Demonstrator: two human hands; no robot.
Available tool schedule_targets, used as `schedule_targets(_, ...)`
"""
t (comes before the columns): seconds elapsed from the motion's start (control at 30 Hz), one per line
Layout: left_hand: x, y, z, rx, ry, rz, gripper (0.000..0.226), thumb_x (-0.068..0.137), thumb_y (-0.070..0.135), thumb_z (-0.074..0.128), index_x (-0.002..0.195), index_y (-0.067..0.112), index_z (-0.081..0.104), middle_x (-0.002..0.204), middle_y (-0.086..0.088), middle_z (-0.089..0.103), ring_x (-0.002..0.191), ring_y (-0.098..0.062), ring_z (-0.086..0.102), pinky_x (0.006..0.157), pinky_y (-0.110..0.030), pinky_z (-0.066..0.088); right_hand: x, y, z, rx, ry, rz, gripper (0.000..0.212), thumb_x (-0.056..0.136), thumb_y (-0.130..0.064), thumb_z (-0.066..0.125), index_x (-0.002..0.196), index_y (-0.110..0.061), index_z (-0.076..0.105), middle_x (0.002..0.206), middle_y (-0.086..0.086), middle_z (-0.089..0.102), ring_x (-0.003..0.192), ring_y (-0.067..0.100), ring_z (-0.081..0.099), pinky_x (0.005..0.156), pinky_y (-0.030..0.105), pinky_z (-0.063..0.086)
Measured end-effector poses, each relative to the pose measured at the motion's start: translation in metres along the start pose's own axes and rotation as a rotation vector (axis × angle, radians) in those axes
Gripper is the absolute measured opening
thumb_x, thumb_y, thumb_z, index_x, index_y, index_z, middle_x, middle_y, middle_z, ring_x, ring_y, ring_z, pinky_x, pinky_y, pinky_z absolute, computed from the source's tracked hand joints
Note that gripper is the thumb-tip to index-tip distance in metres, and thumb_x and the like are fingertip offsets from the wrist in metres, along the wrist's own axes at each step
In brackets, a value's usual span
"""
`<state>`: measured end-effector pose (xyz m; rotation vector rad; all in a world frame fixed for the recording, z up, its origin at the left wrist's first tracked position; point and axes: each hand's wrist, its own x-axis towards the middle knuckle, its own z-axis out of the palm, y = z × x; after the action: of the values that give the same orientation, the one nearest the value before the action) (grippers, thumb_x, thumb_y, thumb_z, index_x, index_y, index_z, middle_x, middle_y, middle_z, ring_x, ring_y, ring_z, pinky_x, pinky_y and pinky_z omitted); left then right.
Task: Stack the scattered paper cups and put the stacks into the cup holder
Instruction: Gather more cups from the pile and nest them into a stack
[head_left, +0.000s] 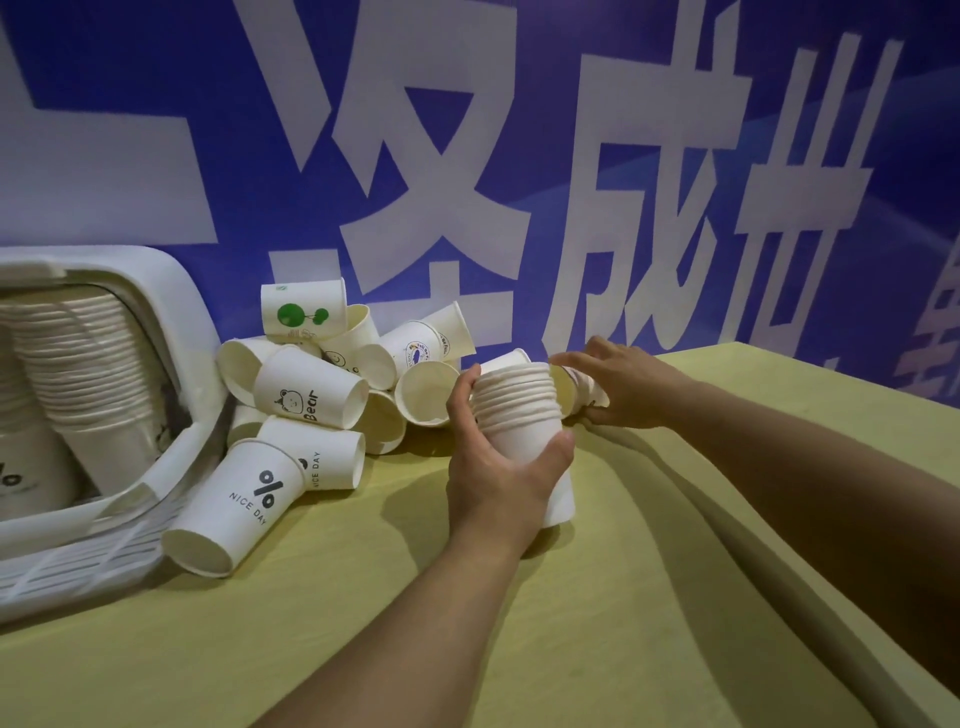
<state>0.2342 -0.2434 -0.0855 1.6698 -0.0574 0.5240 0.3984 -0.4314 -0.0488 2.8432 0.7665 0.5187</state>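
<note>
cup stack (519, 415) | gripped by left hand (498, 467) | right hand (623, 384) just behind

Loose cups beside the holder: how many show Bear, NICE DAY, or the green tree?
Bear cup: 1
NICE DAY cups: 2
Green tree cup: 1
Total: 4

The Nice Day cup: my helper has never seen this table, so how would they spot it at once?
Start at the white cup holder on the left. Beside its front corner lies the Nice Day cup, tipped over with its mouth towards the camera. Unlike its neighbours, it bears a black percent sign.
</note>
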Motion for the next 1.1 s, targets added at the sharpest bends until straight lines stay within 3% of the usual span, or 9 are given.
schedule_targets(0.2,0.000,-0.001,0.000,0.035,-0.008,0.011,0.097,0.077,0.039,0.083,0.144,0.053,0.014,0.134,0.005,0.046,0.103,-0.017,0.058,0.075,-0.030,0.052,0.005,-0.001,0.002,-0.095,-0.019,-0.010,0.089,0.079,-0.069,0.064,0.149,-0.043,0.016,0.149,-0.003,0.043,0.132,0.026,0.042,0.107,0.046,0.038)
schedule_targets(0.3,-0.002,-0.001,0.000,0.068,-0.020,0.052,0.098,0.076,0.038,0.084,0.144,0.055,0.014,0.137,0.007,0.045,0.107,-0.018,0.058,0.083,-0.039,0.057,0.000,-0.001,-0.006,-0.023,-0.024,0.021,0.087,0.078,-0.069,0.066,0.146,-0.043,0.019,0.144,-0.003,0.050,0.125,0.025,0.049,0.102,0.043,0.044)
schedule_targets(0.4,-0.007,0.001,0.000,0.100,-0.054,0.089,0.099,0.075,0.038,0.084,0.142,0.060,0.014,0.140,0.009,0.043,0.110,-0.018,0.057,0.085,-0.041,0.057,-0.015,-0.007,-0.028,0.323,0.121,0.152,0.084,0.079,-0.054,0.075,0.145,-0.040,0.024,0.135,0.001,0.056,0.110,0.025,0.060,0.089,0.037,0.054)
schedule_targets(0.57,-0.017,0.014,-0.002,0.197,-0.128,0.155,0.099,0.074,0.043,0.085,0.142,0.062,0.015,0.143,0.017,0.041,0.114,-0.010,0.050,0.081,-0.023,0.045,-0.049,-0.030,-0.100,1.013,0.406,0.246,0.068,0.087,-0.035,0.072,0.141,-0.032,0.030,0.128,0.005,0.056,0.107,0.023,0.062,0.081,0.035,0.060)
schedule_targets(0.67,-0.027,0.030,-0.007,0.233,-0.169,0.144,0.102,0.076,0.043,0.084,0.139,0.070,0.008,0.147,0.014,0.040,0.120,-0.013,0.051,0.085,-0.024,0.048,-0.077,-0.059,-0.130,1.212,0.345,0.222,0.064,0.088,-0.036,0.070,0.138,-0.033,0.030,0.126,0.005,0.058,0.105,0.019,0.064,0.074,0.028,0.059)
schedule_targets(0.77,-0.040,0.044,-0.022,0.324,-0.188,0.146,0.116,0.074,0.043,0.085,0.127,0.080,-0.011,0.153,0.008,0.039,0.127,-0.019,0.052,0.096,-0.038,0.051,-0.104,-0.089,-0.133,1.235,0.237,0.224,0.067,0.088,-0.040,0.070,0.140,-0.035,0.028,0.125,-0.001,0.054,0.106,0.018,0.062,0.071,0.025,0.058)
schedule_targets(0.87,-0.053,0.049,-0.034,0.416,-0.230,0.143,0.126,0.074,0.041,0.085,0.126,0.078,-0.024,0.158,0.003,0.035,0.132,-0.020,0.050,0.098,-0.037,0.048,-0.116,-0.114,-0.129,1.192,0.179,0.219,0.070,0.085,-0.044,0.072,0.138,-0.040,0.025,0.131,-0.003,0.051,0.109,0.019,0.060,0.074,0.027,0.058)
schedule_targets(0.97,-0.064,0.053,-0.049,0.412,-0.196,0.132,0.129,0.073,0.038,0.087,0.127,0.077,-0.023,0.159,0.003,0.033,0.134,-0.020,0.048,0.099,-0.037,0.047,-0.119,-0.136,-0.130,1.177,0.168,0.226,0.070,0.084,-0.048,0.071,0.139,-0.037,0.028,0.127,-0.007,0.051,0.107,0.015,0.058,0.067,0.019,0.050)
schedule_targets(1.1,-0.071,0.052,-0.080,0.376,-0.079,0.129,0.127,0.074,0.035,0.087,0.134,0.074,-0.019,0.160,0.004,0.030,0.131,-0.016,0.047,0.100,-0.039,0.050,-0.117,-0.160,-0.126,1.085,0.134,0.148,0.049,0.089,-0.056,0.059,0.131,-0.033,0.047,0.124,-0.015,0.053,0.112,0.009,0.054,0.071,0.017,0.043)
